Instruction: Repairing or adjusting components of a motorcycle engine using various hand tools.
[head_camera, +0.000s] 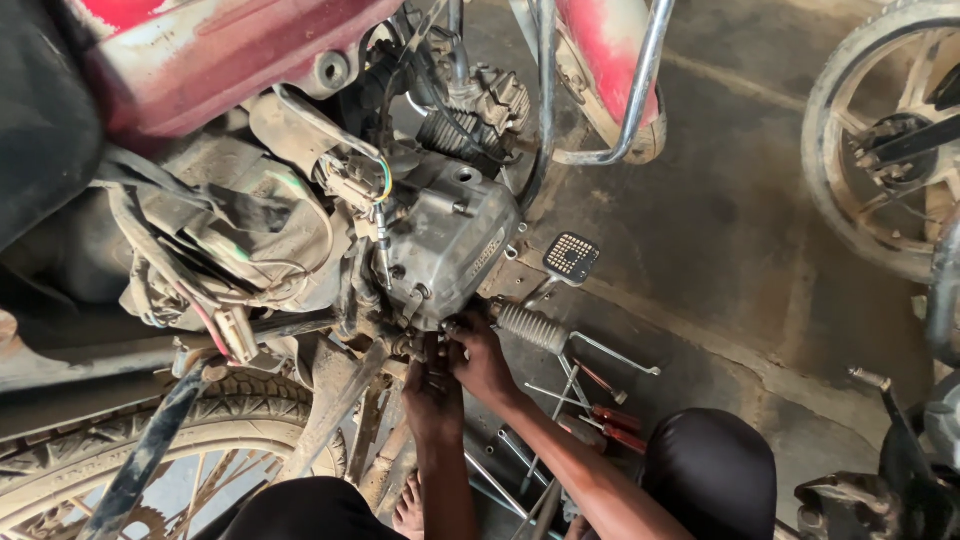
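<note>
Engine cover (455, 245): cast grey metal, rounded, dull with grime, low on the red motorcycle (200, 50). Both hands worked at its lower edge. Left hand (432, 385) and right hand (480, 358) had fingers bunched there; grip unclear. Ribbed rubber footpeg (532, 328) just beside; tools (590, 410) on concrete floor (720, 230).

Grimy grey engine side cover (452, 245), bolted upright on motorcycle, beside ribbed rubber footpeg (533, 328)
</note>
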